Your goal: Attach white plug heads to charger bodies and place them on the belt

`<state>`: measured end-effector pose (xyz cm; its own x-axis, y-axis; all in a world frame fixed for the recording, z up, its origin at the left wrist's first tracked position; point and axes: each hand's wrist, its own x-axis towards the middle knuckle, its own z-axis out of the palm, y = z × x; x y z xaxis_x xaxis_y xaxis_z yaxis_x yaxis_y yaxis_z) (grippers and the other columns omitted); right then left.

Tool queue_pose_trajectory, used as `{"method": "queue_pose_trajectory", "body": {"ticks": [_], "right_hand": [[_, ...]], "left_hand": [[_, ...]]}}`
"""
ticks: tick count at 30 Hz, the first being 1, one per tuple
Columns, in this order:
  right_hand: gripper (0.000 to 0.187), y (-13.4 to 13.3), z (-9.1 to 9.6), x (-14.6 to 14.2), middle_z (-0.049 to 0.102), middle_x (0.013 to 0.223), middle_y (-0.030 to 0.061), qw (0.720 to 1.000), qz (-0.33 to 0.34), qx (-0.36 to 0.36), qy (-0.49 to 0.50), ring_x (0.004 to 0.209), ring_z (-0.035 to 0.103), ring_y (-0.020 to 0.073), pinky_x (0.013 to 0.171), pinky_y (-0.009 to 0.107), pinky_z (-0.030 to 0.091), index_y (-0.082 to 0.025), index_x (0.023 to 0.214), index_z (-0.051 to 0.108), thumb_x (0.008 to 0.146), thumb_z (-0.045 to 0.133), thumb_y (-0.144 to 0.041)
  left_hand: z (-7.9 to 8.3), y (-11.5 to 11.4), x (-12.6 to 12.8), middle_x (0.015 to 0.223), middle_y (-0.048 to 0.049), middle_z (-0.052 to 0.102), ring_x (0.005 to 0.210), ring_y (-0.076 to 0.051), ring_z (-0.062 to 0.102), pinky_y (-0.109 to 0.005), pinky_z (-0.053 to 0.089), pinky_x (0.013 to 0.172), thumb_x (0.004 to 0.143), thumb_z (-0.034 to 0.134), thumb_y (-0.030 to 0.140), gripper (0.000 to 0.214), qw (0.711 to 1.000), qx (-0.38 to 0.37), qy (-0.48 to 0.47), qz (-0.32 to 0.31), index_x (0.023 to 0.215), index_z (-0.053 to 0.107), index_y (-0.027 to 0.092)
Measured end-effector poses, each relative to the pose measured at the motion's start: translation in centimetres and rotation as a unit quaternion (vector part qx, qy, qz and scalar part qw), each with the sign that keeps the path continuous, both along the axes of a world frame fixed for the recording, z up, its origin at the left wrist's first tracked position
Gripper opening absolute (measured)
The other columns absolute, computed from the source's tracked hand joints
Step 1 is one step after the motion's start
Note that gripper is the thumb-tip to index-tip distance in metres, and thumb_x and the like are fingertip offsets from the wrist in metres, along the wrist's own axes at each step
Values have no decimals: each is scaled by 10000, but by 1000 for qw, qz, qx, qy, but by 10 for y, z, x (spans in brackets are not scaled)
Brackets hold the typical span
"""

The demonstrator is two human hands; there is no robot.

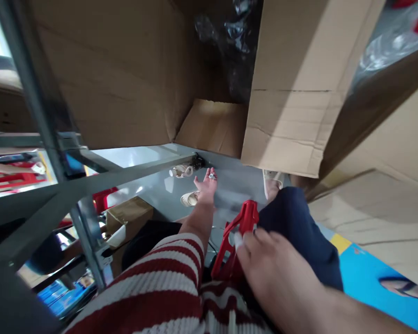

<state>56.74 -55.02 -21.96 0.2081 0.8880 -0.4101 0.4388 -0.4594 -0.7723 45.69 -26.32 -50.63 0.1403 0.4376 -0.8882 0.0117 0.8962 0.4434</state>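
Note:
My left hand (206, 186) reaches down low above the grey floor, palm up and fingers stretched. A small silvery piece (212, 176) lies at its fingers, too small to name. Nearer to me, my right hand (270, 255) is slightly blurred, its fingers curled down beside a red plastic stool (249, 217) and my dark-trousered knee (285, 218). A whitish tip shows at one of its fingers; whether it is a covering or a held thing is unclear. What the curled fingers hold, if anything, is hidden.
Above my left hand hangs an open cardboard box (125, 79) with clear plastic bags (238, 32) inside. Its flap (285, 130) juts toward me. A metal shelf frame (101, 178) stands left. More cardboard (376, 208) is at right. Sandalled feet (183, 170) show below.

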Motion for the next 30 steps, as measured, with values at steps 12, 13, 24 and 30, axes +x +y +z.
{"method": "queue_pose_trajectory", "body": {"ticks": [12, 13, 24, 30], "right_hand": [[384, 11, -19, 10, 662, 1304, 240, 966, -234, -1, -112, 1051, 727, 319, 841, 414, 594, -90, 1361, 607, 994, 539, -177], [398, 11, -17, 9, 650, 1331, 262, 959, -252, 18, -125, 1101, 725, 330, 872, 426, 598, -72, 1360, 608, 977, 539, -156], [306, -22, 87, -68, 781, 874, 69, 964, -170, 157, 130, 720, 698, 181, 673, 275, 553, -169, 1082, 799, 821, 728, -311], [217, 101, 284, -26, 628, 592, -4, 967, -175, 126, 133, 475, 471, 88, 445, 203, 340, -141, 903, 757, 708, 844, -175]], "left_hand": [[194, -129, 89, 1237, -247, 704, 1265, -361, 651, -481, 557, 1031, 1004, 391, 684, 708, 942, -77, -296, -139, 1202, 696, 77], [212, -140, 86, 1261, -268, 692, 1287, -387, 636, -502, 539, 1054, 1000, 406, 672, 709, 933, -80, -311, -165, 1193, 699, 56], [324, -147, -111, 1359, -149, 689, 1166, -284, 656, -415, 505, 988, 1005, 526, 619, 575, 898, -9, -332, -287, 1298, 724, 165], [334, -141, -244, 1372, -135, 708, 1164, -267, 663, -330, 506, 930, 880, 706, 664, 598, 919, 61, -278, -274, 1244, 792, 198]]}}
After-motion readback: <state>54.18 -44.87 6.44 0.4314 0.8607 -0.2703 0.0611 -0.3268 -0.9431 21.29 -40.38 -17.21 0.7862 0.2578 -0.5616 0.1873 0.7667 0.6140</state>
